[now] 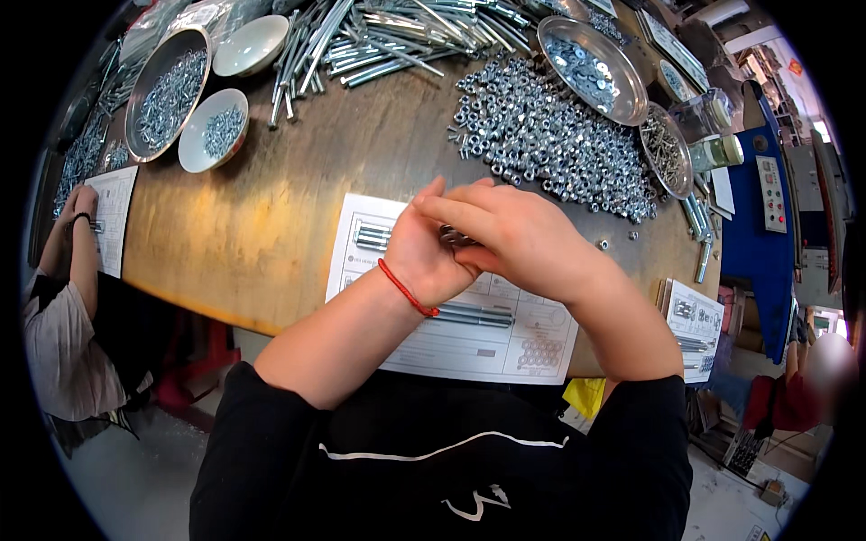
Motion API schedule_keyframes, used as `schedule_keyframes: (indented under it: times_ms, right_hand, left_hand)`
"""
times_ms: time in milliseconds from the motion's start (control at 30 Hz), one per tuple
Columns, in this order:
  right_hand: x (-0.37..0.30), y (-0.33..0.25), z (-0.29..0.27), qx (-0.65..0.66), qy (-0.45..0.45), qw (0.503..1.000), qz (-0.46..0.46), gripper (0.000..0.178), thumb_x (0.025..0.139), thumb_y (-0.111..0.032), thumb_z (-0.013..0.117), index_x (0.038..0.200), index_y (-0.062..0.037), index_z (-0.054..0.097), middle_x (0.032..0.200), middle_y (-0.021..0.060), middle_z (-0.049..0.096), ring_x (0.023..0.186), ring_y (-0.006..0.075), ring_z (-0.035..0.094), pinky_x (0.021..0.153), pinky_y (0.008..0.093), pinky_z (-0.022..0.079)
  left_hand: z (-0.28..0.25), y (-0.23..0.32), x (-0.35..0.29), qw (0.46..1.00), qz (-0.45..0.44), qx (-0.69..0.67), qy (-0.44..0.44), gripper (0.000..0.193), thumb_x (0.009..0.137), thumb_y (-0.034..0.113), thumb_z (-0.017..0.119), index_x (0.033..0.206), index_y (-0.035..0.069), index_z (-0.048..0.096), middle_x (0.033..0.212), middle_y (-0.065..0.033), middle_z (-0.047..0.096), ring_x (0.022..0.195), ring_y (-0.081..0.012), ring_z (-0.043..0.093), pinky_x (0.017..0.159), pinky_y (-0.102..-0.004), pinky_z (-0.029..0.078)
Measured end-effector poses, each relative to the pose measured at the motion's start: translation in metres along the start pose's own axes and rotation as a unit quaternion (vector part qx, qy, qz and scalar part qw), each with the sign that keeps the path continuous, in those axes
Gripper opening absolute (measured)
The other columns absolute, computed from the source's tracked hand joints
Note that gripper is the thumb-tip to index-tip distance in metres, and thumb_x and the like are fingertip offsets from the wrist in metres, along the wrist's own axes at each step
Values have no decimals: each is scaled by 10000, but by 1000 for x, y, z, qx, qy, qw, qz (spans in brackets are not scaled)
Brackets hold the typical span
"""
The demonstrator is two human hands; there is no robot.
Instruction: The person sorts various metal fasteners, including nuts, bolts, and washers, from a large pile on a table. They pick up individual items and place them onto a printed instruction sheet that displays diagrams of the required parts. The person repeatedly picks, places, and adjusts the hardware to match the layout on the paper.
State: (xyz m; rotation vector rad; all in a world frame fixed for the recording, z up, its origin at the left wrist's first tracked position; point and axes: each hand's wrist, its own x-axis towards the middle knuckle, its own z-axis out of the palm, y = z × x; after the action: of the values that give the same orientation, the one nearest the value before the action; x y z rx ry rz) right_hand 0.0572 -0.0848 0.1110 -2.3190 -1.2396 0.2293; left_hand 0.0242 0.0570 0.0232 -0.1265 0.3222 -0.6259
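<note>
Over the printed sheet point(433, 352), my two hands meet. My left hand point(419, 257), with a red cord at the wrist, is cupped palm up. From the right, my right hand point(519, 230) reaches across that palm, its thumb and fingers curved in. A few metal nuts point(456, 236) show in the gap between the two hands; the fingers hide the rest. Beneath my wrists lie long metal rods point(474, 314) on the sheet. Short metal cylinders point(372, 236) rest at its upper left, beside my left hand.
Beyond my hands spreads a large heap of nuts point(550, 126), with long bolts point(388, 41) piled behind. Bowls of screws point(215, 135) stand at the left, a dish of washers point(591, 72) at the right. At the far left another person's hands point(79, 206) are over a sheet.
</note>
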Motion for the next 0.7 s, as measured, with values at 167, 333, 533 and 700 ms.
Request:
schedule_keyframes:
  times_ms: [167,333,533,700]
  right_hand:
    - [-27,-26,10,17,124,992,-6,436,738,-45,740,1161,-73,639,1012,108,667,887,276,649,739,353,528]
    - [-49,-46,44,96,145,953,249,319,775,-81,740,1072,-39,631,891,109,631,742,250,641,663,350,511]
    - [-52,-56,73,190,117,934,278,230,793,-63,718,1000,-25,624,743,99,607,669,223,609,605,336,473]
    - [-59,-60,83,203,161,929,263,216,806,-46,703,1011,-31,635,731,99,604,621,223,588,580,333,463]
  left_hand:
    - [-31,-12,-17,999,42,4,21,290,997,199,469,1238,51,532,1228,-116,560,1107,-254,599,891,-396,539]
    - [-24,-23,-36,996,84,-20,1,278,955,77,498,1229,52,542,1365,-124,508,1330,-313,420,1121,-507,349]
    - [-36,-29,-54,998,49,-26,-30,282,990,159,457,1223,30,549,1415,-158,480,1394,-336,348,1173,-487,285]
    - [-43,-31,-61,997,36,-51,-47,320,1028,227,421,1251,28,534,1410,-168,475,1337,-301,407,1160,-467,299]
